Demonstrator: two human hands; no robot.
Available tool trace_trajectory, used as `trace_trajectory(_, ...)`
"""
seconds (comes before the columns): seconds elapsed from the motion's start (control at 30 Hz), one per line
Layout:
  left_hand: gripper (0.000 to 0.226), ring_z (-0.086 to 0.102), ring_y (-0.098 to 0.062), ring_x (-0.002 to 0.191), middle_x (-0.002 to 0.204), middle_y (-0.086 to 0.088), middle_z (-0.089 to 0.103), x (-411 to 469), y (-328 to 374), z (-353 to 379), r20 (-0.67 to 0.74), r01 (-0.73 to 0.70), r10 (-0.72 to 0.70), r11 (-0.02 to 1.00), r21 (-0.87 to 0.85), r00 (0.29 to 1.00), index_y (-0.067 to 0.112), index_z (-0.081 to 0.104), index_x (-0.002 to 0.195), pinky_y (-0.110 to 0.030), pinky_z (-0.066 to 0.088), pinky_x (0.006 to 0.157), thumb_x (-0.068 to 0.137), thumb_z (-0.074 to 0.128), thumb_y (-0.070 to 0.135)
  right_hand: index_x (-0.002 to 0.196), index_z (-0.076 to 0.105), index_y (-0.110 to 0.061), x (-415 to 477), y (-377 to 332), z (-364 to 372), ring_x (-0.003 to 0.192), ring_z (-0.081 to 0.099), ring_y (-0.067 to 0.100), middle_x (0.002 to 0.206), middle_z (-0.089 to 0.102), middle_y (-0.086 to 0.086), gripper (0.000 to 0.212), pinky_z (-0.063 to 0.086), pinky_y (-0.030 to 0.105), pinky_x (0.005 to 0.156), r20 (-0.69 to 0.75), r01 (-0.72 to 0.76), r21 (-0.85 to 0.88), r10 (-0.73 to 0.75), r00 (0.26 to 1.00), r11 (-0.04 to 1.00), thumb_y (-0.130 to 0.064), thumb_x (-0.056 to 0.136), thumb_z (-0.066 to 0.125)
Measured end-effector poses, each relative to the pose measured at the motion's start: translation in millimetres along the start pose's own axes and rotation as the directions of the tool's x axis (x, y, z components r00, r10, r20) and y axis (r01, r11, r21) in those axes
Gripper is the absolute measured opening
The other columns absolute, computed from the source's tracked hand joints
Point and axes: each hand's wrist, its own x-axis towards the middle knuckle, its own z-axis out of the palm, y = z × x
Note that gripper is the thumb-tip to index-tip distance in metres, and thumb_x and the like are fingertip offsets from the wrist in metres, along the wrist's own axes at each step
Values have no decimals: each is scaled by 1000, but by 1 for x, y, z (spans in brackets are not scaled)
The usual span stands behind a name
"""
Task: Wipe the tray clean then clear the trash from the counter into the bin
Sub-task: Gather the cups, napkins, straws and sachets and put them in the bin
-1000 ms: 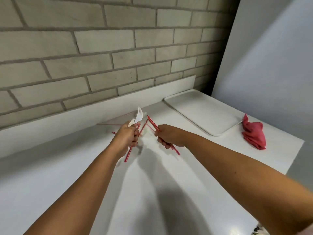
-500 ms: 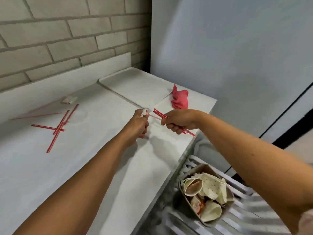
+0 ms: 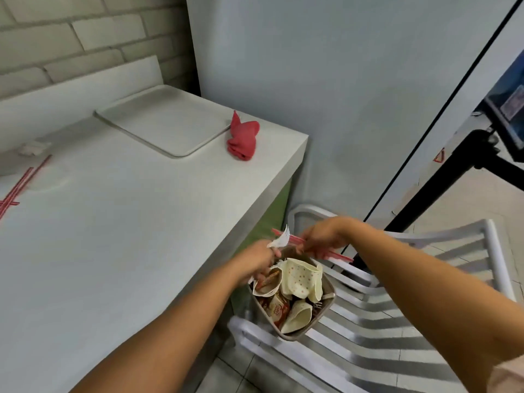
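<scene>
My left hand point(image 3: 256, 260) pinches a small white plastic scrap point(image 3: 280, 240) right over the bin point(image 3: 326, 303), a small grey tub full of crumpled paper cups. My right hand point(image 3: 323, 235) grips red straws point(image 3: 330, 253) that stick out both sides of the fist, just above the bin's far rim. The pale tray point(image 3: 161, 123) lies bare at the back of the white counter point(image 3: 119, 222). More red straws point(image 3: 21, 184) and a white wrapper point(image 3: 32, 148) lie at the counter's left edge of view.
A red cloth point(image 3: 242, 137) sits crumpled beside the tray near the counter's right edge. The bin stands on a white slatted chair point(image 3: 397, 321) off the counter's corner. A black stand point(image 3: 442, 180) with a screen is at the right.
Both hands have carried the scrap and the straws from the counter's back left, across it and past its right edge, down to the bin. The view swung right and downward.
</scene>
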Motion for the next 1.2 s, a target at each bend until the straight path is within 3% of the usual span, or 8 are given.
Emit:
trace_trajectory(0.27,31,24,-7,46,60,2,33,10,-69,39,209,348,-358,934,85,910,11,51,81,-16,21,37,99,25,13,76,51,-7,39,57,36,38,38,9,57,43,2,21,34,16,37,-14,-316,-413,340,940,854,-10,96,46)
trace_trajectory(0.4,34,21,-5,31,49,4,32,20,-88,56,239,508,-513,857,85,825,14,39,68,-13,18,31,97,21,8,63,47,-8,53,58,49,30,37,9,48,42,2,34,33,19,42,-50,-357,-491,384,922,795,-12,97,46)
trace_trajectory(0.53,36,23,-4,23,31,4,31,34,-94,65,222,603,-584,797,-23,781,12,33,64,-11,23,28,98,23,6,72,55,-3,65,54,59,53,49,15,65,56,8,27,45,24,59,-93,-311,-523,310,946,794,-7,96,43)
trace_trajectory(0.67,8,43,-9,53,67,-7,43,41,-88,73,184,589,-559,779,-216,808,2,44,89,-14,48,41,95,40,-2,120,55,8,69,52,57,95,67,30,114,65,22,32,52,37,92,-130,-268,-492,235,963,828,-11,97,46)
trace_trajectory(0.77,39,61,-24,91,115,-20,51,44,-80,79,209,547,-507,799,-251,836,-3,38,129,-32,52,90,91,47,-7,143,33,1,61,48,50,111,63,31,126,59,22,48,50,36,91,-167,-253,-480,196,966,840,-15,99,45)
trace_trajectory(0.87,60,54,-32,121,148,-26,27,42,-69,79,222,526,-485,826,-201,846,-1,22,143,-38,44,103,91,50,-5,144,33,-2,50,42,42,102,65,28,126,59,21,48,51,34,87,-183,-221,-529,145,972,820,-14,99,44)
trace_trajectory(1.0,56,51,-34,124,151,-26,22,39,-49,73,185,483,-451,851,-204,873,1,21,145,-40,40,106,94,46,0,137,41,-1,45,29,31,107,65,29,124,61,19,41,53,30,66,-163,-184,-578,108,981,795,-14,98,45)
trace_trajectory(1.2,25,64,-30,103,116,-22,59,28,-16,53,123,357,-340,920,-160,932,-7,46,120,-34,53,88,98,39,2,123,52,7,31,-9,22,65,62,20,98,67,16,37,49,26,52,-121,-182,-615,136,983,767,-19,98,44)
